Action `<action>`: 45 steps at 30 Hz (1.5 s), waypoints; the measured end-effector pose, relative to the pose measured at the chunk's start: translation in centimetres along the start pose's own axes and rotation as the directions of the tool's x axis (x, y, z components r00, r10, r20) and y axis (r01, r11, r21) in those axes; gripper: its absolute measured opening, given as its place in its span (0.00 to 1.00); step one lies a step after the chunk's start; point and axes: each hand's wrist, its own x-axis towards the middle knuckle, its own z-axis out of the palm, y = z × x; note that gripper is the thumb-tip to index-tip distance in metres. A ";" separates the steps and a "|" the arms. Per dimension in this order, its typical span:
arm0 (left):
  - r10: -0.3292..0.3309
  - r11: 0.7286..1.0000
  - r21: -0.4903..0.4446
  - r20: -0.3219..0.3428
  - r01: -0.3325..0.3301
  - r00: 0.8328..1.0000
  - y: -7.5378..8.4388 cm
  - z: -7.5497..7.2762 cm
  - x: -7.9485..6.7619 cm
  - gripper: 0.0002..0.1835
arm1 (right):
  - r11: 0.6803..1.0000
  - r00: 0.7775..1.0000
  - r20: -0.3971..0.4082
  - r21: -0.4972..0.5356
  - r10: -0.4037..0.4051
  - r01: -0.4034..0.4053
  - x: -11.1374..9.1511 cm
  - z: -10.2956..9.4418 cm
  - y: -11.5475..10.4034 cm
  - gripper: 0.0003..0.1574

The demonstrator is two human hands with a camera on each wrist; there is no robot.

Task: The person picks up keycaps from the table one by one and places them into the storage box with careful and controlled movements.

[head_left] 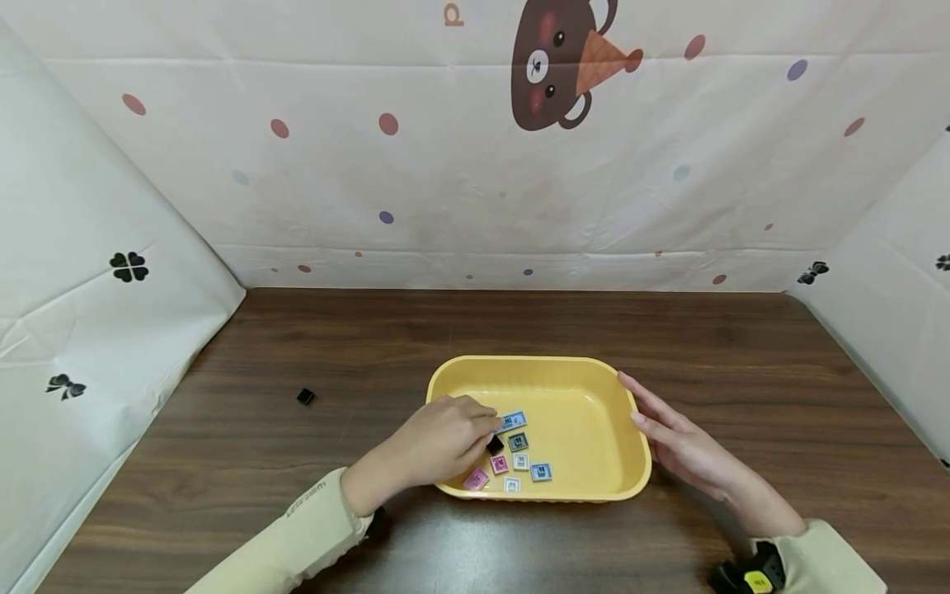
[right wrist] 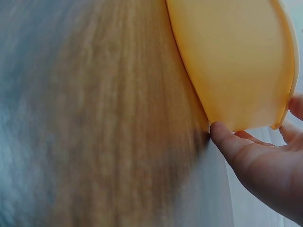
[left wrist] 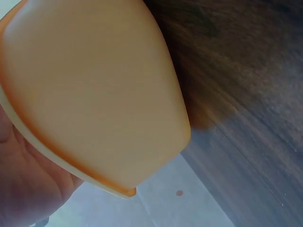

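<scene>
My left hand point(head_left: 449, 437) reaches over the left rim of a yellow plastic tray point(head_left: 594, 429), fingers bent down among small printed tiles. Its fingertips overlap the left end of a blue tile point(head_left: 514, 421); I cannot tell whether they pinch it. A black piece point(head_left: 495, 445) lies just below them. Nearby inside are a grey tile point(head_left: 518, 441), a pink tile point(head_left: 500, 464), a white tile point(head_left: 521, 462) and another blue tile point(head_left: 541, 472). The tray wall point(left wrist: 99, 94) hides the left fingers in the left wrist view. Along the right end, my right hand point(head_left: 683, 450) touches the tray with extended fingers point(right wrist: 225, 135).
A small black block point(head_left: 306, 397) lies on the brown wooden table point(head_left: 356, 338), left of the tray. White patterned sheets stand as a back wall point(head_left: 445, 181) and side walls around the table. A dark strapped device point(head_left: 750, 569) sits at the right wrist.
</scene>
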 end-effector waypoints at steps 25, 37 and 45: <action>-0.111 0.979 0.174 0.021 0.106 0.994 -0.3 -0.9 -2.0 0.27 | 1.000 1.000 -0.001 0.008 0.006 -0.006 0.1 0.0 -0.1 0.35; -0.187 0.971 0.153 -0.006 0.186 0.982 -1.4 -1.4 -3.5 0.29 | 1.000 1.000 0.002 0.023 0.005 -0.005 0.0 0.1 -0.1 0.35; -0.217 0.964 0.148 -0.032 0.220 0.976 -2.4 -1.7 -4.3 0.30 | 1.000 1.000 0.001 0.020 0.009 -0.009 0.0 0.1 -0.1 0.35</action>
